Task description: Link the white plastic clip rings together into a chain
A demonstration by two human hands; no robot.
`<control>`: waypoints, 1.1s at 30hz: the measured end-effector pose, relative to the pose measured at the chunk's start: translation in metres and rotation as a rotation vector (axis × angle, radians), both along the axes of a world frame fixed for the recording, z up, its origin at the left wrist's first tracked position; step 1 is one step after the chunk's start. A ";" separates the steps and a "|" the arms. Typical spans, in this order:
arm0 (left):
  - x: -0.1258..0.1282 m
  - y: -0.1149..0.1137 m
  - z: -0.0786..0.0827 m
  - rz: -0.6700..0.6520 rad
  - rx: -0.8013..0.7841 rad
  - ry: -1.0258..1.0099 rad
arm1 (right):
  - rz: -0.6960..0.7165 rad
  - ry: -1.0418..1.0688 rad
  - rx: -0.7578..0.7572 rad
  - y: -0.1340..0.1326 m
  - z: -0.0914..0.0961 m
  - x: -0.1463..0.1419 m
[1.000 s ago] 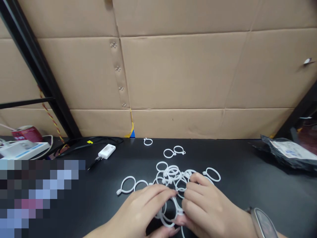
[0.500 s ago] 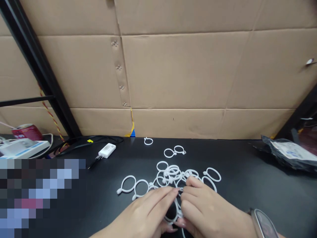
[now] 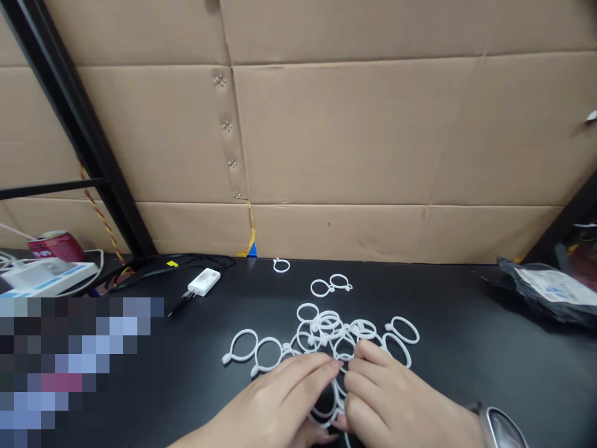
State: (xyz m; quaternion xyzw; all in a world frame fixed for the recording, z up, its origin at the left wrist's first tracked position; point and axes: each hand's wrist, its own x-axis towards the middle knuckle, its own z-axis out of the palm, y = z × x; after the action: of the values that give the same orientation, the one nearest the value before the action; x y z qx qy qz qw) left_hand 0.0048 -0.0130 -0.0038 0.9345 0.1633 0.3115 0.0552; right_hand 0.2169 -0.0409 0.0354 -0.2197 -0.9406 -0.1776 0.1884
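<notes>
Close to the table's front edge, my left hand (image 3: 277, 398) has its fingers bent around a white plastic ring (image 3: 321, 425) with a small knob. From the other side, my right hand (image 3: 394, 398), curled with fingers pressed together, pinches the same ring near its knob. My fingers hide part of the ring and the exact grip. Just beyond both hands spreads a loose pile of similar white rings (image 3: 328, 312), some overlapping. One ring (image 3: 256, 358) lies by the left hand's far side, and another (image 3: 405, 330) sits beyond the right hand.
Farther back on the black table (image 3: 457, 348) are a few stray rings (image 3: 320, 288). A white adapter (image 3: 204, 282) and black cables lie left, near a power strip (image 3: 56, 280) and a red can (image 3: 58, 246). A black plastic package (image 3: 545, 289) is at right, before a cardboard wall (image 3: 354, 137).
The view has shifted slightly. Both hands stay around the same ring, with only a small change in the fingers; the right thumb is tucked a little farther in.
</notes>
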 end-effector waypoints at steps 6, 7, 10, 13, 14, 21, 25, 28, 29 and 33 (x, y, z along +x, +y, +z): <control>0.001 0.000 0.001 0.024 0.008 -0.002 | -0.011 0.002 -0.060 0.006 -0.001 0.001; 0.001 0.000 0.001 0.022 0.019 -0.005 | -0.012 -0.002 -0.060 0.006 -0.001 0.001; 0.002 0.000 -0.001 0.023 0.017 -0.014 | -0.019 -0.029 -0.045 0.007 -0.001 0.001; 0.000 0.000 -0.005 0.019 -0.013 -0.004 | -0.035 -0.053 -0.060 0.005 -0.001 0.000; 0.000 -0.001 -0.005 0.011 -0.022 0.005 | -0.034 -0.052 -0.075 0.004 -0.001 0.000; 0.001 -0.006 -0.002 0.126 -0.332 -0.052 | -0.056 0.016 -0.159 0.007 -0.003 0.002; 0.003 -0.006 -0.004 0.156 -0.440 -0.069 | -0.058 0.038 -0.175 0.008 -0.003 0.002; 0.003 -0.006 -0.005 0.145 -0.527 -0.046 | -0.076 0.059 -0.190 0.004 -0.003 0.001; 0.002 -0.006 -0.004 0.140 -0.568 -0.032 | -0.081 0.067 -0.192 0.002 -0.004 0.000; 0.003 -0.007 -0.002 0.114 -0.718 0.015 | -0.100 0.086 -0.202 -0.003 -0.008 -0.004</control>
State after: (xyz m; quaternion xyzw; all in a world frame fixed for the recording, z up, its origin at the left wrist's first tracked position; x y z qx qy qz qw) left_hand 0.0075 -0.0198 -0.0059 0.8472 0.3145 0.2300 0.3613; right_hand 0.2131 -0.0438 0.0271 -0.2915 -0.9327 -0.0815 0.1961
